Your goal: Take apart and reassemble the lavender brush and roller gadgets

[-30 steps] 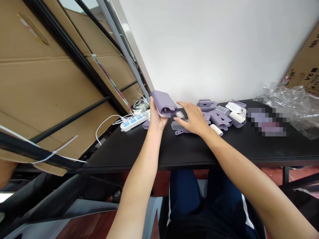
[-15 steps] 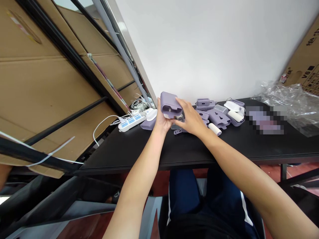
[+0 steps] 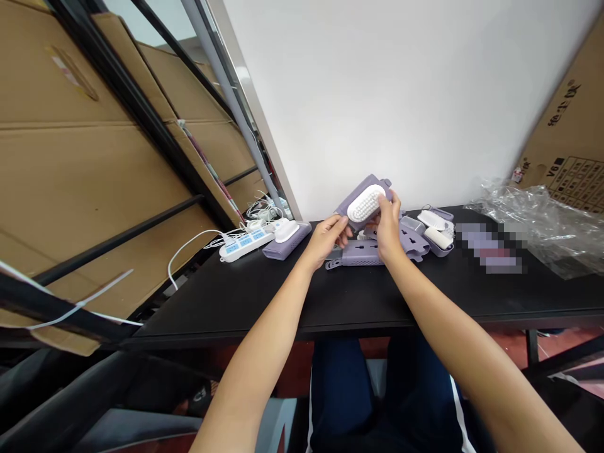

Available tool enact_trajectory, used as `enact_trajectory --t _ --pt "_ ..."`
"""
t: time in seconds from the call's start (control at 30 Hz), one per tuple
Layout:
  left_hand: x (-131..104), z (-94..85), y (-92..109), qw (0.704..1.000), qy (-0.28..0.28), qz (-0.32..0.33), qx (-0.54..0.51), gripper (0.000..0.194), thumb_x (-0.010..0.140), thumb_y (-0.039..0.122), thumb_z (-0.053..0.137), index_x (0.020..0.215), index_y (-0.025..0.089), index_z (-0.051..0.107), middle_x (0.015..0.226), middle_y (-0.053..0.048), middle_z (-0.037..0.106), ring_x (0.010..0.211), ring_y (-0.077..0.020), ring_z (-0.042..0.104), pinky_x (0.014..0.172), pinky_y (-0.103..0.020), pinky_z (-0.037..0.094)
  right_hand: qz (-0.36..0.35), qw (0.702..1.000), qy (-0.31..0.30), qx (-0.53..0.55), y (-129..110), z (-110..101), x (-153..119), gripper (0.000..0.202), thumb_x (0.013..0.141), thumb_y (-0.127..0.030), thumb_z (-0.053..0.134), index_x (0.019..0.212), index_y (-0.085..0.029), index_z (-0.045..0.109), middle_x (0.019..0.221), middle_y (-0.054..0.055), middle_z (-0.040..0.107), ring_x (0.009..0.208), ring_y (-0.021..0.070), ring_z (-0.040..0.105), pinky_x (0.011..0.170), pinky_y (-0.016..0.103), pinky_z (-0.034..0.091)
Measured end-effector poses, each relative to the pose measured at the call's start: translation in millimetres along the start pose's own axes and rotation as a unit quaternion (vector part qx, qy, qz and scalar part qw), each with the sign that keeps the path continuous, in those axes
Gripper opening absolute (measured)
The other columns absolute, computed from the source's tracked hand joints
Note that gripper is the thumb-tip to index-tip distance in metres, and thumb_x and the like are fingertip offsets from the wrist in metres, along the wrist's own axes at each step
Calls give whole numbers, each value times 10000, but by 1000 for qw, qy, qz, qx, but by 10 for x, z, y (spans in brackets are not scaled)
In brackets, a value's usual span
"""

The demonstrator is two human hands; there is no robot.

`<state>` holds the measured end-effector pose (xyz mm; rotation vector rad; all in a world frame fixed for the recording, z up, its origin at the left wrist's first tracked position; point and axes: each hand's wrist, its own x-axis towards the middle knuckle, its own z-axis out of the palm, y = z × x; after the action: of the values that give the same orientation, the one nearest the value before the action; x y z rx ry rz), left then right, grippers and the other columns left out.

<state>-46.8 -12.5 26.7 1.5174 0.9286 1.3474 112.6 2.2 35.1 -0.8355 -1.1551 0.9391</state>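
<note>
Above the black table, a purple case [image 3: 357,190] is held tilted between my two hands, with a white oval studded piece [image 3: 365,204] on its face. My left hand [image 3: 327,238] grips its lower left end. My right hand [image 3: 388,225] holds the right end, thumb on the white piece. Beneath them lies a purple perforated case [image 3: 361,251] with a strap. To the right sit a purple slotted piece [image 3: 411,242] and a white cylinder [image 3: 438,238]. Left of my hands rests another purple case [image 3: 289,244] with a white oval piece on top.
A white power strip [image 3: 245,244] with tangled cables is at the left of the black table [image 3: 226,296]. Clear plastic wrap [image 3: 542,217] and a cardboard box [image 3: 566,138] are at the right. A metal-framed rack with cardboard [image 3: 94,207] stands left.
The held purple case has turned from its open end to its white studded face. Both hands have shifted to its two ends, and a perforated case now shows below. The view has moved slightly.
</note>
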Motion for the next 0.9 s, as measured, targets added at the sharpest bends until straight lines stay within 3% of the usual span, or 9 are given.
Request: enact_trajectory --t 0.1,0.23,0.37,0.5,0.77,0.9 --pt "-20 42 18 1000 12 25 9 433 801 604 810 805 188 690 756 -11 686 633 -111 603 518 -208 481 32 999 -6 2 11 -43 49 876 981 -738 315 1695 -317 32 1513 166 535 1137 290 707 740 390 648" --pt "-21 52 36 997 22 49 -49 363 844 532 798 1003 207 766 909 -39 750 800 -150 681 633 -225 539 13 999 -27 35 -4 -4 10 1049 865 -709 621 1687 -375 61 1584 134 477 1125 285 708 674 353 665" --pt "-29 78 68 992 -7 33 -125 353 876 445 790 1148 221 764 1186 -73 783 1085 -207 734 948 -307 565 5 996 -26 85 -13 48 -13 1077 798 -636 732 1650 -339 143 1528 131 529 1137 286 709 627 322 666" --pt "-45 129 94 983 -13 22 -184 380 891 384 777 1233 224 735 1369 -96 734 1341 -264 655 1183 -414 469 28 993 -31 109 1 66 -11 1021 797 -612 733 1605 -316 184 1422 120 606 1094 269 727 653 336 682" --pt "-70 135 109 978 -38 26 -205 398 868 349 810 1231 207 728 1389 -105 729 1411 -291 607 1207 -444 471 54 986 -58 144 18 68 -28 839 807 -623 739 1474 -323 328 1340 72 657 962 213 737 579 295 644" --pt "-67 135 92 982 -19 28 -188 407 844 376 832 1196 195 737 1354 -120 744 1375 -306 637 1183 -455 489 57 993 -69 76 48 29 12 822 842 -687 682 1493 -326 333 1432 99 628 1154 265 706 753 394 679"
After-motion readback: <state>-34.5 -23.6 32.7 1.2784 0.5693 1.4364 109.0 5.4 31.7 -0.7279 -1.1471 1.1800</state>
